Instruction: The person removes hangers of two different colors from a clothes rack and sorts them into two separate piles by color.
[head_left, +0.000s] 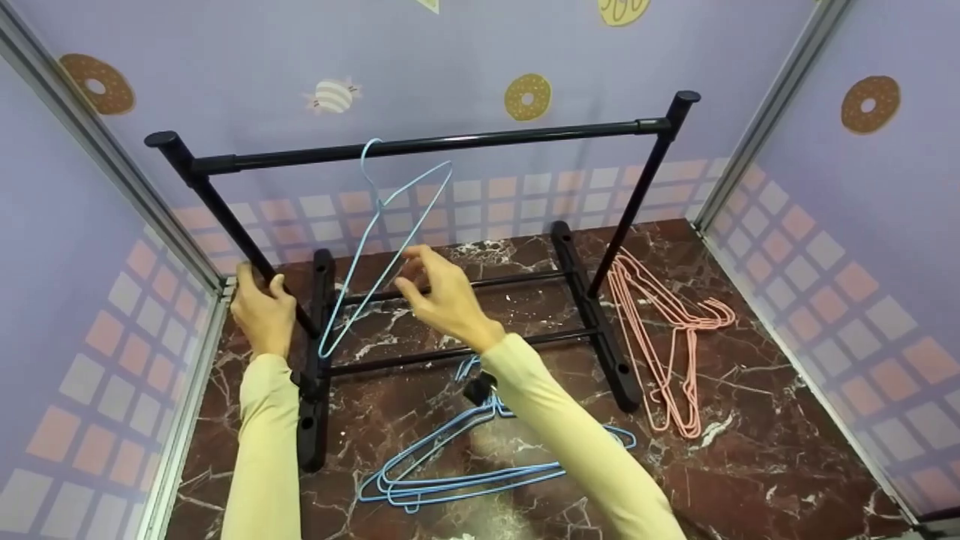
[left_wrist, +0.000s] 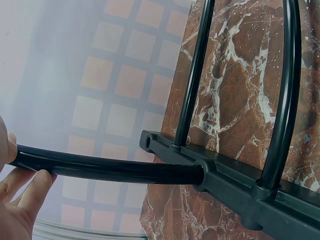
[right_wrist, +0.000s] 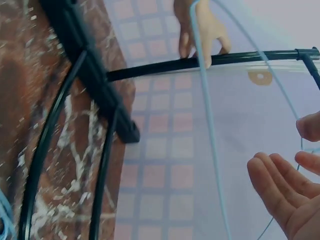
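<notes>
A black clothes rack [head_left: 480, 139] stands on the marbled floor. My left hand [head_left: 264, 315] grips its left upright [left_wrist: 100, 166], fingers and thumb on either side of the tube. One light blue wire hanger [head_left: 382, 204] hangs by its hook from the top bar, left of the middle, turned at an angle. Just right of this hanger is my right hand [head_left: 448, 300], fingers loosely bent and apart, holding nothing. In the right wrist view the hanger's wires pass close by the right fingertips [right_wrist: 257, 167].
Several blue hangers [head_left: 480, 478] lie in a pile in front of the rack, partly hidden by the right sleeve [head_left: 577, 435]. Several pink hangers [head_left: 691, 375] lie right of the rack's right foot [head_left: 600, 337]. Patterned walls [head_left: 450, 67] enclose the back and both sides.
</notes>
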